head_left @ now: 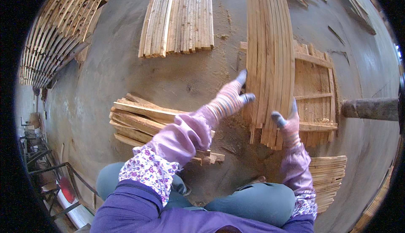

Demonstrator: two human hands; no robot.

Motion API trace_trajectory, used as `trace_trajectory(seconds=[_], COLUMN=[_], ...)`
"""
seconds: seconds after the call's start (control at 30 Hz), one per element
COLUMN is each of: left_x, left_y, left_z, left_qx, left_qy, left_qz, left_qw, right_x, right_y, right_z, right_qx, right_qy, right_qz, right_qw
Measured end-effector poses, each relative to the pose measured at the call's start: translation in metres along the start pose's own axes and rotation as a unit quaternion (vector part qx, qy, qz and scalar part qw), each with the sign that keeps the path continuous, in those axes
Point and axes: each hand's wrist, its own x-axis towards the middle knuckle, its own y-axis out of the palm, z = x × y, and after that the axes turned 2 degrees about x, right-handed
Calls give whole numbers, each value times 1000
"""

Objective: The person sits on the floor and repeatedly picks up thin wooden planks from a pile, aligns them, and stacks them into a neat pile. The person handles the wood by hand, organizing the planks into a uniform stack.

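A row of long pale wooden strips (270, 60) lies side by side in front of me, its far end pointing away. My left hand (233, 93), in a striped glove with grey fingertips, rests along the left edge of this row, thumb and fingers apart. At the row's near right corner is my right hand (290, 125), gloved likewise. Its thumb reaches over the strips and its fingers stretch along their right side. Beneath the row sits a slatted wooden frame (314, 94), partly covered by the strips.
Two neat strip bundles (181, 22) lie at the far left. A looser wood pile (143, 119) is under my left forearm. More stacked strips (327, 178) lie right of my knee. A thick round post (371, 108) juts in at right. Bundled slats (59, 35) stand far left.
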Motion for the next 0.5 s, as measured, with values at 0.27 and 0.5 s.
trace_trajectory(seconds=[0.27, 0.5], left_x=[60, 83], left_y=[-210, -316], left_z=[63, 139], left_qx=[49, 111], left_qy=[-15, -101], left_qz=[-107, -108], left_qw=[993, 983], right_x=[172, 236], right_y=[171, 293], right_z=[-3, -55], right_qx=[-38, 43], right_qy=[-63, -13], right_qz=[83, 82], right_qw=[994, 996])
